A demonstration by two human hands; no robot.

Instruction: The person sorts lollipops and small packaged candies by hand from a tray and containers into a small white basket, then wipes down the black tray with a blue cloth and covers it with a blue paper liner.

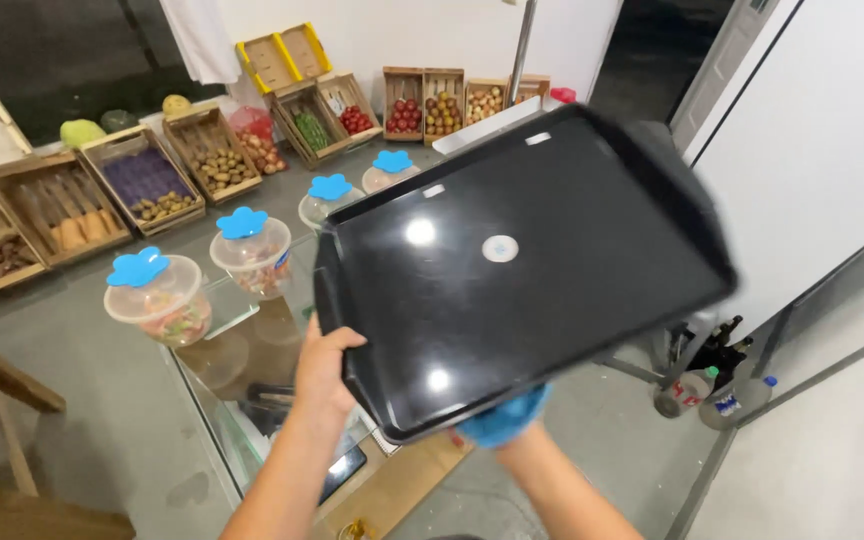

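Empty black tray (512, 270) held tilted above the worktop (102, 370), gripped by bare left hand (324, 365) and gloved right hand (502, 418); nothing loaded yet.

Jars (252, 250) left of tray (552, 240)

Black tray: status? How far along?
Done: black tray is lifted and empty, off the glass counter. In hand: left hand grips its near-left edge, gloved right hand supports the near edge. Left: it is set down nowhere; four blue-lidded jars sit untouched on the counter.
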